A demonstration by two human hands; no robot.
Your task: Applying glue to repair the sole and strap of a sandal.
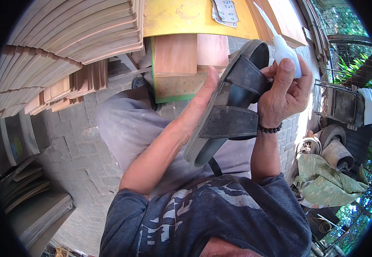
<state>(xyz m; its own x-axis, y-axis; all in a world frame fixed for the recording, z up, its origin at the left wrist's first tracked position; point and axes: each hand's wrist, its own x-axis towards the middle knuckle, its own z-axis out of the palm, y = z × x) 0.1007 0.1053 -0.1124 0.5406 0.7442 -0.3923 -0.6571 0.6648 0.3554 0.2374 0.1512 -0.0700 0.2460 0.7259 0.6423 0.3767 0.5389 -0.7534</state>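
Note:
A black two-strap sandal [229, 122] is held up slantwise in front of my chest, its toe or heel end raised toward the yellow table. My left hand [204, 96] grips it from the left, thumb along the sole's edge and the fingers hidden behind it. On the other side, my right hand [283, 92] is closed round a white squeeze bottle [289, 55] with a long thin nozzle pointing up and away to the left. Its fingers are close beside the sandal's upper strap; whether they touch it I cannot tell.
A yellow tabletop [177, 19] lies ahead, bearing a torn piece of printed-back paper [225, 13]. Below it are wooden boards [175, 55]. Stacked wood panels [79, 25] rise at the left. A green cloth [329, 180] and a small wheel [309, 146] are at the right.

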